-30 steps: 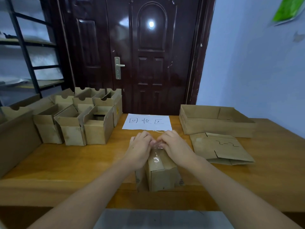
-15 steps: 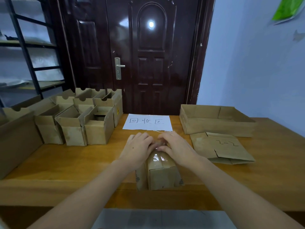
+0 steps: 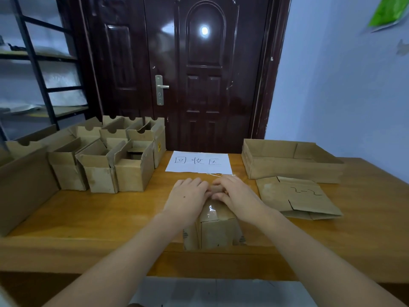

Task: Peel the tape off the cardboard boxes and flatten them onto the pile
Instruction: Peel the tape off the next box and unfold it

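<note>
A small cardboard box (image 3: 218, 227) stands near the table's front edge, sealed along its top with clear glossy tape (image 3: 210, 212). My left hand (image 3: 188, 196) lies over the box's far left top and holds it. My right hand (image 3: 238, 194) covers the far right top, its fingertips curled and picking at the tape's far end. Both hands hide the far end of the box. To the right lies the pile, a flattened box (image 3: 296, 196) marked with handwriting.
Several open small boxes (image 3: 132, 171) stand at the left, beside a large box (image 3: 24, 185). A shallow open cardboard tray (image 3: 287, 167) sits at the back right. A white paper sign (image 3: 199, 162) lies just beyond my hands on the wooden table (image 3: 110, 213).
The box has turned from a slight angle to nearly square with the table edge. Both hands stayed on its far end, shifting a little away from me.
</note>
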